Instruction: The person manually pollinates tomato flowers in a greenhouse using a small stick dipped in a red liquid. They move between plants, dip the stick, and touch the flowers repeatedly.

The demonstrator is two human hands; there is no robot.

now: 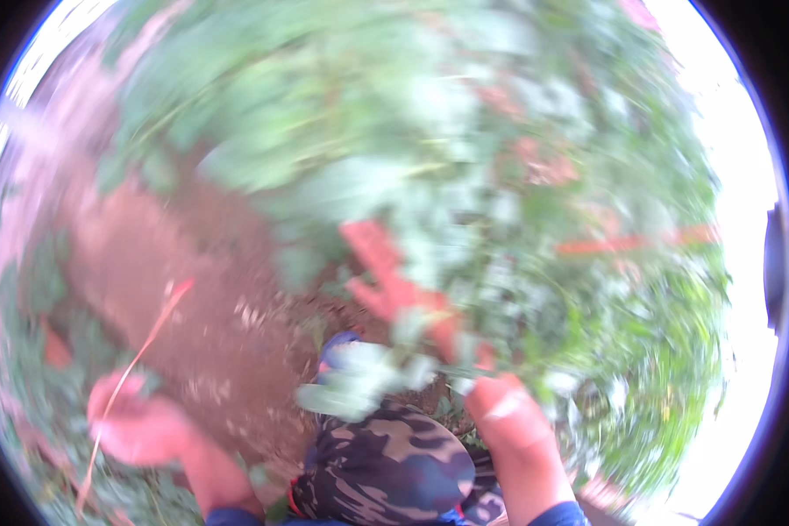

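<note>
Broad green leafy plants (342, 114), soft leaves, fill top and R side; qty not countable, blur. Bare reddish-brown soil (202, 254), 1 patch, ctr-L. Camouflage-patterned cloth trousers (386, 465), 1 knee prominent, btm ctr. Bare R hand (399, 294), 1, extends under foliage nr ctr; fingers/thumb apart, grip wide, leaves right beside it; arm partly covered by leaves. Bare L hand (140, 425), 1, lower L above ground; fingers appear curled. Thin straight orange-red bar (605, 246), 1, among plants at R, material unclear. Dark blue cloth sleeves (237, 517), qty 2, btm edge. Thin straw-coloured strand w/ reddish upper tip (140, 351), 1, slants across L hand, ends projecting above & below; cannot tell if fingers pinch it. Strand well apart from R hand.
</note>
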